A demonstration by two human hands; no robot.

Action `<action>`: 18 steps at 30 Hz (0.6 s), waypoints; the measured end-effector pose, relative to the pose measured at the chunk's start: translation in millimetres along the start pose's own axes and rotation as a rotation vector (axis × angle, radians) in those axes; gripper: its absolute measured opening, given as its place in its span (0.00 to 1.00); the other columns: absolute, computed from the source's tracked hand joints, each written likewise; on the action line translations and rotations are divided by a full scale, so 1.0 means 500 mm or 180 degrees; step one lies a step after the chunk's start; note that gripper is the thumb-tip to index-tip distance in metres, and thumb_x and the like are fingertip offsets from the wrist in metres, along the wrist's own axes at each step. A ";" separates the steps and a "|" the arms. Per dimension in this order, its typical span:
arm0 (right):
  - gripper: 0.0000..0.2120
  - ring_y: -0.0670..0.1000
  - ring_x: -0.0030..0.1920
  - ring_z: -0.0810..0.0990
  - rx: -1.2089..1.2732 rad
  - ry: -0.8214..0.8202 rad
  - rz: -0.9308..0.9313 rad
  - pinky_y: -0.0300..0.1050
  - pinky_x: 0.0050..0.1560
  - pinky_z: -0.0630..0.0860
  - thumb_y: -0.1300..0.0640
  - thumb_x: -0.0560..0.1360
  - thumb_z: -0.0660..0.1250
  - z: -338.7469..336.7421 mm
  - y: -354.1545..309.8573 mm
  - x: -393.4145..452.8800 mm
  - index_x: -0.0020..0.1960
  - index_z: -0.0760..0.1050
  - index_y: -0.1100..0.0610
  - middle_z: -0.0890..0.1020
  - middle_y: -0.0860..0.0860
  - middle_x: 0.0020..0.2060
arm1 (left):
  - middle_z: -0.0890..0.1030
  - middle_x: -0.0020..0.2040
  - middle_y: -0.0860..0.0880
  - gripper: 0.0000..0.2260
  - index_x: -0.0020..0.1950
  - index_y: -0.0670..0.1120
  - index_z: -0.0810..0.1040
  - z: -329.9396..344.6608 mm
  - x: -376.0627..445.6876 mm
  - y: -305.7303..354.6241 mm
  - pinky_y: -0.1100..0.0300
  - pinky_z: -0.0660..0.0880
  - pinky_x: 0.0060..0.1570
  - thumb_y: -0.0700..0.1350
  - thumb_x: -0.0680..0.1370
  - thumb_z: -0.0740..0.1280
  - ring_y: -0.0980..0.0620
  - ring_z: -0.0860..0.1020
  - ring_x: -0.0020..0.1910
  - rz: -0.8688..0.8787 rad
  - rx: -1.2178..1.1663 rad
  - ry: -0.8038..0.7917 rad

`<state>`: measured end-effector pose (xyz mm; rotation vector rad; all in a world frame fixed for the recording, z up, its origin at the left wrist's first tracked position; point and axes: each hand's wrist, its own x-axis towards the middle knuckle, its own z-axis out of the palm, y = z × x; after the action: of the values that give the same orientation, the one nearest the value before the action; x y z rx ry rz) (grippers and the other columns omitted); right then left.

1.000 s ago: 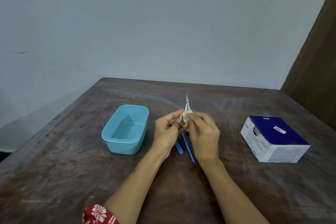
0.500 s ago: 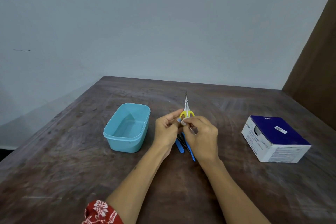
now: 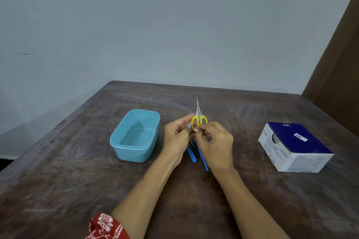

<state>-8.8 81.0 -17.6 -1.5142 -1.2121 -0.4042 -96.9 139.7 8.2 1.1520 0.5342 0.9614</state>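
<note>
Small scissors with yellow handle loops and thin steel blades point away from me above the middle of the wooden table. My left hand holds them at the left loop with curled fingers. My right hand pinches a small white pad against the lower end of the handles. Below both hands lie blue-handled tools on the table, partly hidden by my fingers.
A light blue plastic tub, open and with nothing in it, stands to the left of my hands. A white and dark blue box of alcohol swabs sits at the right. A brown panel rises at the far right.
The white pad has moved down from the blades to the bottom of the yellow handles, baring the loops. Both hands have stayed in place.
</note>
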 end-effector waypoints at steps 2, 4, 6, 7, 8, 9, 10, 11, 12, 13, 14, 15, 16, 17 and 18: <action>0.06 0.50 0.38 0.80 -0.0031 0.0158 -0.0016 0.43 0.38 0.79 0.67 0.69 0.71 -0.004 0.000 0.003 0.45 0.83 0.61 0.81 0.54 0.39 | 0.85 0.39 0.51 0.11 0.55 0.41 0.79 0.004 -0.004 0.000 0.64 0.80 0.40 0.31 0.76 0.63 0.56 0.83 0.39 0.0036 0.0110 -0.0072; 0.07 0.50 0.40 0.80 -0.0007 0.0268 -0.0028 0.44 0.39 0.80 0.67 0.70 0.71 -0.009 0.003 0.005 0.47 0.82 0.62 0.81 0.54 0.41 | 0.85 0.38 0.51 0.10 0.55 0.40 0.79 0.009 -0.009 -0.001 0.63 0.80 0.40 0.32 0.76 0.65 0.56 0.83 0.39 0.0076 0.0248 -0.0139; 0.07 0.49 0.39 0.80 0.0000 0.0226 -0.0024 0.42 0.39 0.79 0.68 0.70 0.72 -0.010 0.002 0.005 0.47 0.82 0.62 0.81 0.54 0.40 | 0.85 0.39 0.50 0.10 0.55 0.39 0.79 0.007 -0.008 -0.005 0.64 0.80 0.40 0.32 0.75 0.65 0.56 0.83 0.39 0.0105 0.0266 -0.0121; 0.07 0.48 0.38 0.80 -0.0011 0.0163 -0.0015 0.42 0.38 0.79 0.67 0.69 0.72 -0.009 0.002 0.004 0.46 0.83 0.61 0.81 0.53 0.39 | 0.85 0.39 0.50 0.10 0.55 0.40 0.79 0.004 -0.006 -0.007 0.64 0.80 0.39 0.32 0.75 0.66 0.55 0.83 0.39 0.0107 0.0239 -0.0073; 0.07 0.48 0.37 0.80 -0.0032 0.0097 -0.0017 0.42 0.38 0.79 0.68 0.68 0.73 -0.008 0.001 0.003 0.45 0.83 0.60 0.82 0.53 0.39 | 0.85 0.39 0.50 0.10 0.54 0.40 0.80 0.002 -0.004 -0.008 0.64 0.80 0.39 0.32 0.75 0.66 0.55 0.83 0.39 0.0110 0.0208 -0.0018; 0.07 0.48 0.37 0.80 -0.0052 0.0045 -0.0023 0.42 0.38 0.79 0.68 0.68 0.73 -0.007 0.002 0.002 0.44 0.83 0.60 0.82 0.53 0.38 | 0.85 0.40 0.49 0.10 0.54 0.39 0.80 0.000 -0.002 -0.008 0.63 0.80 0.39 0.32 0.75 0.66 0.54 0.83 0.40 0.0117 0.0191 0.0029; 0.07 0.48 0.36 0.80 -0.0068 0.0025 -0.0028 0.43 0.37 0.80 0.68 0.68 0.73 -0.006 0.002 0.002 0.44 0.83 0.60 0.82 0.53 0.38 | 0.85 0.41 0.48 0.10 0.54 0.39 0.80 -0.002 -0.002 -0.008 0.63 0.80 0.39 0.32 0.75 0.66 0.53 0.83 0.40 0.0123 0.0176 0.0052; 0.06 0.48 0.37 0.80 -0.0075 0.0037 -0.0029 0.44 0.37 0.80 0.68 0.68 0.73 -0.005 0.002 0.002 0.44 0.83 0.61 0.82 0.53 0.38 | 0.85 0.40 0.48 0.09 0.53 0.40 0.80 -0.002 -0.002 -0.007 0.63 0.80 0.39 0.32 0.75 0.66 0.53 0.83 0.39 0.0120 0.0159 0.0058; 0.06 0.49 0.37 0.80 -0.0082 0.0084 -0.0030 0.45 0.37 0.80 0.67 0.69 0.72 -0.005 0.002 0.003 0.45 0.82 0.61 0.81 0.53 0.39 | 0.85 0.39 0.49 0.09 0.52 0.41 0.81 0.000 -0.003 -0.006 0.63 0.80 0.38 0.32 0.75 0.66 0.53 0.83 0.39 0.0109 0.0144 0.0049; 0.05 0.49 0.38 0.80 -0.0088 0.0147 -0.0031 0.45 0.38 0.80 0.66 0.70 0.72 -0.005 0.001 0.004 0.46 0.82 0.61 0.81 0.53 0.40 | 0.85 0.38 0.49 0.09 0.50 0.43 0.81 0.002 -0.004 -0.005 0.63 0.80 0.37 0.32 0.75 0.67 0.54 0.83 0.38 0.0102 0.0145 0.0035; 0.05 0.49 0.39 0.79 -0.0088 0.0201 -0.0040 0.45 0.38 0.79 0.65 0.71 0.71 -0.005 -0.001 0.005 0.47 0.82 0.61 0.81 0.53 0.40 | 0.85 0.38 0.50 0.09 0.49 0.44 0.81 0.005 -0.006 -0.005 0.63 0.80 0.37 0.33 0.74 0.67 0.54 0.83 0.38 0.0102 0.0155 0.0022; 0.06 0.50 0.40 0.79 -0.0069 0.0224 -0.0059 0.45 0.39 0.79 0.64 0.72 0.70 -0.005 -0.003 0.006 0.48 0.82 0.61 0.80 0.53 0.40 | 0.85 0.38 0.50 0.08 0.49 0.44 0.81 0.006 -0.007 -0.005 0.63 0.80 0.37 0.33 0.74 0.67 0.54 0.83 0.38 0.0111 0.0170 0.0026; 0.06 0.50 0.40 0.79 -0.0038 0.0209 -0.0077 0.45 0.39 0.79 0.64 0.71 0.70 -0.005 -0.004 0.005 0.48 0.82 0.61 0.80 0.53 0.41 | 0.85 0.38 0.49 0.08 0.49 0.44 0.81 0.006 -0.006 -0.005 0.63 0.80 0.37 0.33 0.74 0.67 0.54 0.83 0.38 0.0128 0.0172 0.0038; 0.06 0.50 0.40 0.79 -0.0020 0.0166 -0.0079 0.45 0.39 0.79 0.65 0.71 0.70 -0.004 -0.004 0.004 0.48 0.82 0.61 0.80 0.53 0.41 | 0.85 0.38 0.49 0.08 0.49 0.44 0.81 0.005 -0.005 -0.006 0.63 0.79 0.36 0.34 0.74 0.68 0.54 0.83 0.37 0.0144 0.0162 0.0060; 0.06 0.50 0.39 0.79 -0.0026 0.0125 -0.0070 0.46 0.38 0.79 0.65 0.70 0.70 -0.004 -0.003 0.002 0.47 0.82 0.61 0.80 0.53 0.40 | 0.85 0.37 0.49 0.07 0.49 0.44 0.81 0.003 -0.004 -0.007 0.63 0.79 0.36 0.34 0.74 0.68 0.54 0.83 0.37 0.0154 0.0153 0.0086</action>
<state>-9.0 79.7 -15.2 -1.4945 -1.1986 -0.4520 -95.7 136.9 5.1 1.2008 0.5560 1.0115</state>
